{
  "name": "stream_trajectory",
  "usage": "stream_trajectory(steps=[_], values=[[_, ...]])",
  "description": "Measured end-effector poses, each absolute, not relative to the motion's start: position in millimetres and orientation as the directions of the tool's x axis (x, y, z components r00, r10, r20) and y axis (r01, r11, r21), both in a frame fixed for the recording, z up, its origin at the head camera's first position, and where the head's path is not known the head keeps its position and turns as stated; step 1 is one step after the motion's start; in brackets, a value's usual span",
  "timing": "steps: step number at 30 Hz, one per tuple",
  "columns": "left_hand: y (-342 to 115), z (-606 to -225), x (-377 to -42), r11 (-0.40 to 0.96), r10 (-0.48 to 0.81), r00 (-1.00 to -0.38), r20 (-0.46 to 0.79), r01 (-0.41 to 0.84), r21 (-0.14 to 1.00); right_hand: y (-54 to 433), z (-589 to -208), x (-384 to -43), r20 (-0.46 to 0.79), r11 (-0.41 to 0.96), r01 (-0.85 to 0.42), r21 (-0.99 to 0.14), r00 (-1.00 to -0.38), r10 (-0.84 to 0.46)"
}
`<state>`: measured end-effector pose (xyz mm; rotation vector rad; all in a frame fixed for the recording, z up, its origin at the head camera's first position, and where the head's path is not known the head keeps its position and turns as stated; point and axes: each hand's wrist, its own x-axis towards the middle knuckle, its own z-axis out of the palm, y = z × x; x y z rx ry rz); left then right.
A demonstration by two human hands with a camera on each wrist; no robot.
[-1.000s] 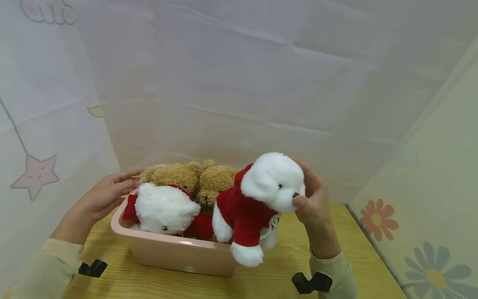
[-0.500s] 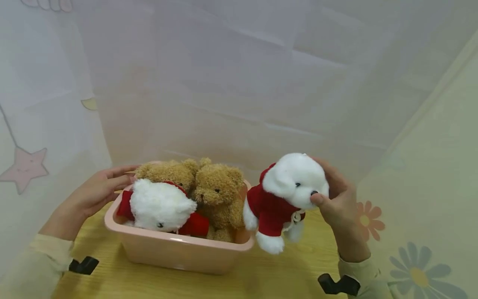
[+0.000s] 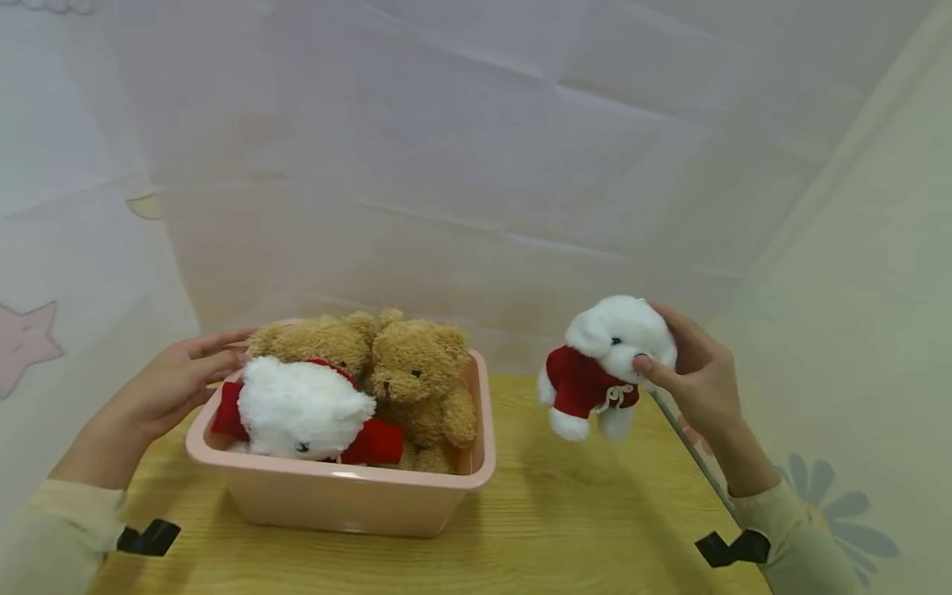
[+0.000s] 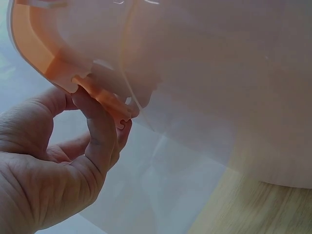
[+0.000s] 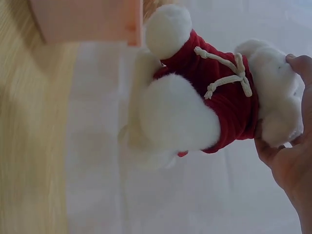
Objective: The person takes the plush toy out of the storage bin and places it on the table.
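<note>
My right hand (image 3: 705, 384) grips the head of a white plush dog (image 3: 587, 380) in a red hoodie, thumb at its muzzle. The dog hangs above the table, right of a pink plastic basin (image 3: 335, 500). In the right wrist view its white paws and the hoodie's tied cord (image 5: 229, 73) show. My left hand (image 3: 165, 387) holds the basin's left end, fingers curled at the rim in the left wrist view. Inside the basin, two curly brown teddy bears (image 3: 416, 359) sit at the back. A white plush toy (image 3: 297, 409) with red clothing lies tipped over in front of them.
The basin stands on a light wood table (image 3: 550, 512). A pale cloth backdrop (image 3: 416, 165) encloses the back and sides, with printed flowers (image 3: 836, 496) at right and a pink star (image 3: 26, 339) at left.
My right hand has carried the white plush dog from over the basin's right end out to the right, uncovering the right-hand brown bear. My left hand stays at the basin's left end.
</note>
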<state>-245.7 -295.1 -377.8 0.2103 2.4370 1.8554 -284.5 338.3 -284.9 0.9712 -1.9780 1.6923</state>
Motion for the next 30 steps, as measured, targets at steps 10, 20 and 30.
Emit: stream_trajectory(steps=[10, 20, 30], values=[[-298, -381, -244, 0.251, 0.153, -0.987, 0.039, 0.077, 0.965, 386, -314, -324, 0.562, 0.305, -0.605, -0.736, -0.797, -0.222], [-296, -386, -248, 0.18, 0.15, -0.988, 0.047, 0.074, 0.981, 459, -366, -369, 0.332, 0.382, -0.345, -0.857, -0.938, -0.102], [-296, -383, -248, 0.224, 0.137, -0.99, 0.016, 0.047, 0.973, 509, -410, -391, 0.237, 0.498, -0.214, -0.841, -0.971, -0.017]])
